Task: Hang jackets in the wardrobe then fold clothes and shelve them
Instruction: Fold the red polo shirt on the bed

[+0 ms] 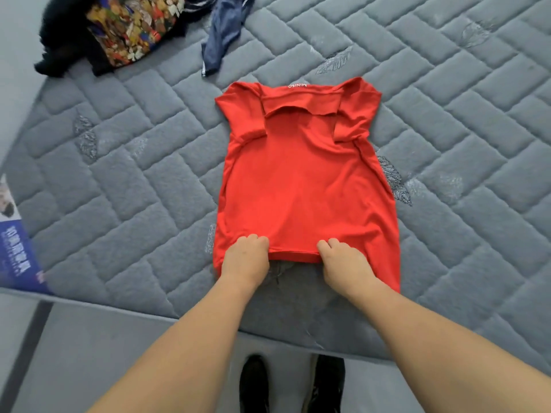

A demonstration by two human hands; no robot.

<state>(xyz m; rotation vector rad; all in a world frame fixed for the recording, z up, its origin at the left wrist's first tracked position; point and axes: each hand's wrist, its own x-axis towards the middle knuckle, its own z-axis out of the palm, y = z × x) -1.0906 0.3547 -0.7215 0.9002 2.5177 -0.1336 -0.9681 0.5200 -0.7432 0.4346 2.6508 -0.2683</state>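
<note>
A red T-shirt [304, 180] lies flat on the grey quilted mattress [143, 162], collar at the far end, both sleeves and side edges folded inward. My left hand [246, 260] grips the near hem on its left part. My right hand [343, 263] grips the same hem a little to the right. Between the two hands the hem is lifted slightly off the mattress.
A dark blue garment [222, 34] lies beyond the shirt at the top centre. A black and floral patterned piece of clothing [119, 28] is heaped at the far left corner. The mattress's near edge [149, 311] runs in front of my feet [253, 383].
</note>
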